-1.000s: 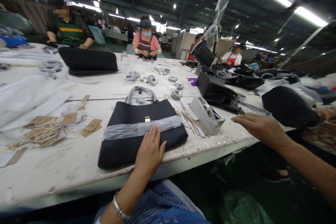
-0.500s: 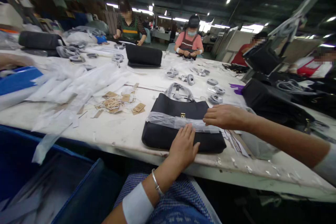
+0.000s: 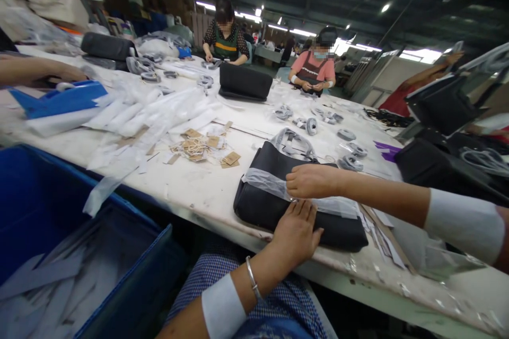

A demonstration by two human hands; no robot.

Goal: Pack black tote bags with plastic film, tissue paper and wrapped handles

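Observation:
A black handbag (image 3: 262, 204) lies flat at the front edge of the white table, its wrapped handle (image 3: 292, 143) pointing away from me. Across its front runs a translucent white wrapping strip (image 3: 264, 182). My left hand (image 3: 296, 230) rests flat on the lower front of the bag, fingertips at the strip and thumb out to the side. Just above those fingertips, my right hand (image 3: 310, 180) is closed with curled fingers over the middle of the strip. What its fingers pinch is hidden, and it covers the gold clasp area.
Cardboard tags (image 3: 199, 145) with strings lie left of the bag. Coiled wrapped straps (image 3: 308, 125) and another black bag (image 3: 244, 82) sit farther back. A blue bin (image 3: 139, 254) holds paper strips below the left edge. A co-worker's hand (image 3: 67, 71) is at far left; other people sit across.
My right hand has moved left from the bag's right side to its middle, over the clasp. My left hand stays on the bag. The view has turned a little left.

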